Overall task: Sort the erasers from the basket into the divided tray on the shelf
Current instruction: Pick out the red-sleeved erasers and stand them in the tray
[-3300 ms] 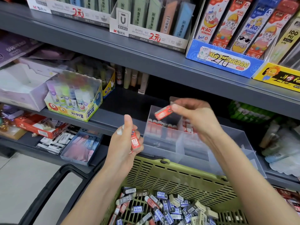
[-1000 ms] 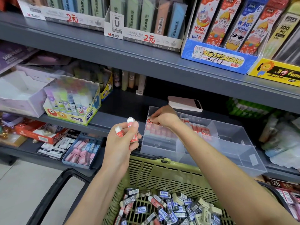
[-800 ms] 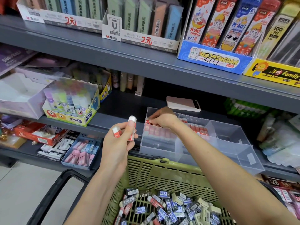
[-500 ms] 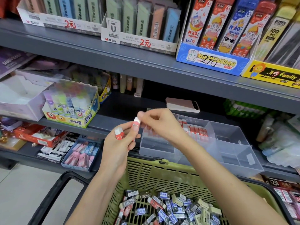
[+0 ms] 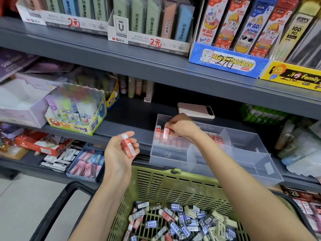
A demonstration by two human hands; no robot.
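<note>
Pinching a rectangular red-sleeved eraser [image 5: 165,132] with the right hand [image 5: 183,126], at the rear-left compartment of the clear plastic tray [image 5: 205,160] on the shelf [image 5: 135,131]. Gripping a second red eraser [image 5: 128,147] in the curled left hand [image 5: 118,153], above the slatted green basket [image 5: 173,185].

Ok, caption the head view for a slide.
Right hand sets one red eraser in the tray; left hand holds a second eraser.

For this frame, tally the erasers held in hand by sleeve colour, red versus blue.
Red: 2 (left-hand eraser held by the left hand; right-hand eraser pinched by the right hand at the divided tray)
Blue: 0
Total: 2
</note>
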